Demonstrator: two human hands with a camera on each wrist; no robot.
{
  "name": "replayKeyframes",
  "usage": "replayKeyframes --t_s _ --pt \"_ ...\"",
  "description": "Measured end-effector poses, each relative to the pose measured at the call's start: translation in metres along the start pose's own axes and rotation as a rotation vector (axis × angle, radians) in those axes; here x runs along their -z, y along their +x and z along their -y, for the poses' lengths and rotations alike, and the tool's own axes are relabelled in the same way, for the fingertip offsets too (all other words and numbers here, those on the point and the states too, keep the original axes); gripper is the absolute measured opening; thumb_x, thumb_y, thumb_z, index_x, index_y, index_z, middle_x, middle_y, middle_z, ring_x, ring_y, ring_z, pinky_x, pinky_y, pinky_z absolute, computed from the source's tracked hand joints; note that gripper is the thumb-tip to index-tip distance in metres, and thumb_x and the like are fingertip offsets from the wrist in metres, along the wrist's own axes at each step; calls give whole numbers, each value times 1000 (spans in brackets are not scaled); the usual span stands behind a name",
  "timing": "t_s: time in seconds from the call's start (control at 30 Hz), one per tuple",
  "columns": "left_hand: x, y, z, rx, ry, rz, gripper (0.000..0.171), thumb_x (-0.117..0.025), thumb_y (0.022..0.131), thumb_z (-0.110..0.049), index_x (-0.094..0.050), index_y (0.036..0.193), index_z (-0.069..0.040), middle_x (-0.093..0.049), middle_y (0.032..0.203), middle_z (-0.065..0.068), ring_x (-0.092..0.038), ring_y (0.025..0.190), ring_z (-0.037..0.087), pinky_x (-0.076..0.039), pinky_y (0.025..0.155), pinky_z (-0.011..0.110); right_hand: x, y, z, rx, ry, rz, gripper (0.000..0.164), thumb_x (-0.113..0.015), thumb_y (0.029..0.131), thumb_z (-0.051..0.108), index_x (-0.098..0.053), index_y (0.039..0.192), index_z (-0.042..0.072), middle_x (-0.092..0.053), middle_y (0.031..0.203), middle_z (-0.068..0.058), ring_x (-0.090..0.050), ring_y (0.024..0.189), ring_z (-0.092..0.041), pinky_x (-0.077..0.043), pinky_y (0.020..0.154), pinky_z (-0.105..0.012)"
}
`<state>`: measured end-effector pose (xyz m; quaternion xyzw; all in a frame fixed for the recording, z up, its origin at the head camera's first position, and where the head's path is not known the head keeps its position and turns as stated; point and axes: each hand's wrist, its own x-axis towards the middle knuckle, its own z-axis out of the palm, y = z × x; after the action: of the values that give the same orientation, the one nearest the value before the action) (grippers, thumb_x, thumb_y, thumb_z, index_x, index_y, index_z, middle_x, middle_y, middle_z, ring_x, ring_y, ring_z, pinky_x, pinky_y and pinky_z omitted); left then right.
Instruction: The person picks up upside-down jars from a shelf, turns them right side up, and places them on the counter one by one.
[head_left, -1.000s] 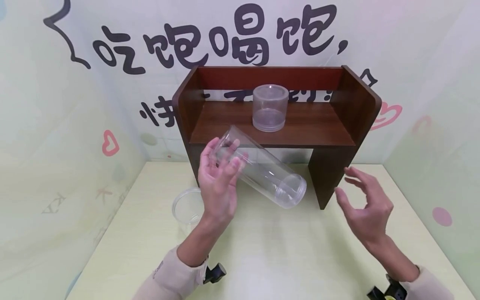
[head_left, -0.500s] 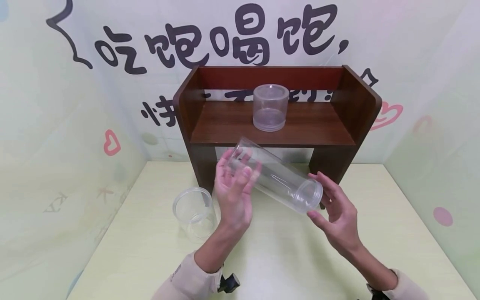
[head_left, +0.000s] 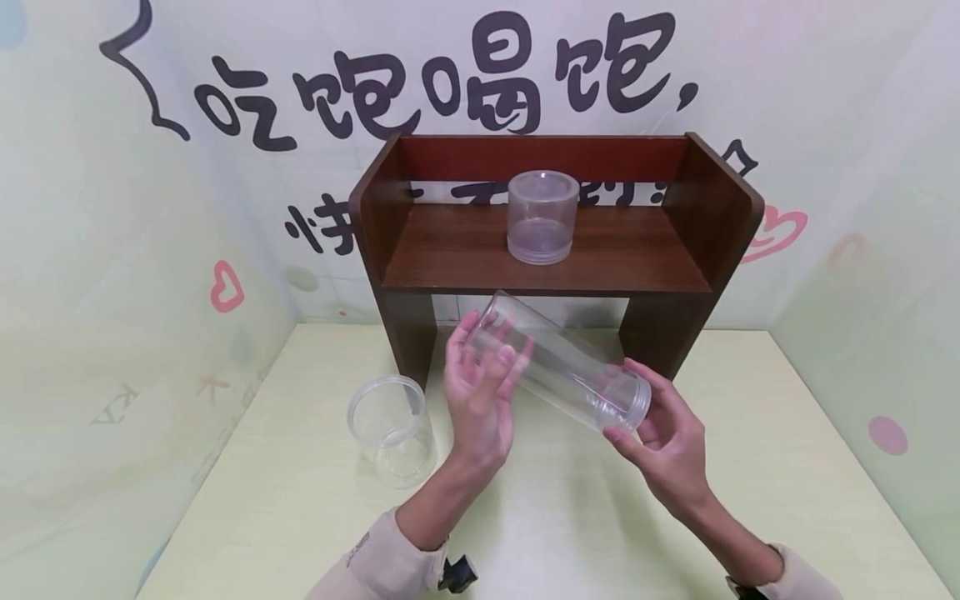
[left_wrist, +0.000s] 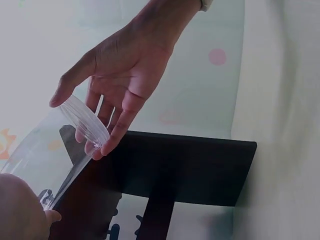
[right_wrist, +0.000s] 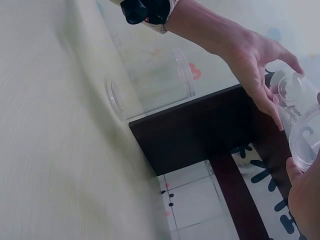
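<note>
One tube (head_left: 566, 367), axis 10-to-4 o'clock in head view: your left hand (head_left: 480, 408) grips its 10 end, right hand (head_left: 667, 446) its 4.

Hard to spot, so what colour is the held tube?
The tube is clear, colourless; best in head view.

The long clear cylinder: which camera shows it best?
Head view: the long cylinder shows at full length. Left wrist: its ridged end close up, other end out of sight. Right wrist: foreshortened and cropped at the frame edge.
</note>
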<state>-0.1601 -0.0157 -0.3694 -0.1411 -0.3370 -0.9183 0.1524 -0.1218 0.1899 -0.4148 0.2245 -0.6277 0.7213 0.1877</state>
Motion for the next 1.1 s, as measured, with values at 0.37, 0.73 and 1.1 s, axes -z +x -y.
replayKeyframes --t_s 0.37,0.73,1.1 --pt "19 -1 -4 55 205 120 70 -67 89 1 -37 153 0 -53 146 15 -55 138 35 -52 115 47 17 6 2 54 -16 52 78 -65 70 -38 -45 143 -20 -66 138 -12 -66 121 -21 -60 99 -31" --pt "40 4 -28 -77 489 171 81 -76 88 -1 -36 158 -1 -48 154 18 -45 148 38 -43 123 40 38 11 7 113 -36 123 79 -66 69 -39 -44 143 -22 -65 137 -21 -66 123 -25 -59 102 -28" --pt "65 19 -63 -414 618 3 69 -77 88 11 -48 150 5 -53 149 18 -49 143 34 -40 125 41 64 18 16 56 -244 156 79 -74 66 -35 -51 140 -18 -68 134 -6 -65 123 -15 -54 107 -25"
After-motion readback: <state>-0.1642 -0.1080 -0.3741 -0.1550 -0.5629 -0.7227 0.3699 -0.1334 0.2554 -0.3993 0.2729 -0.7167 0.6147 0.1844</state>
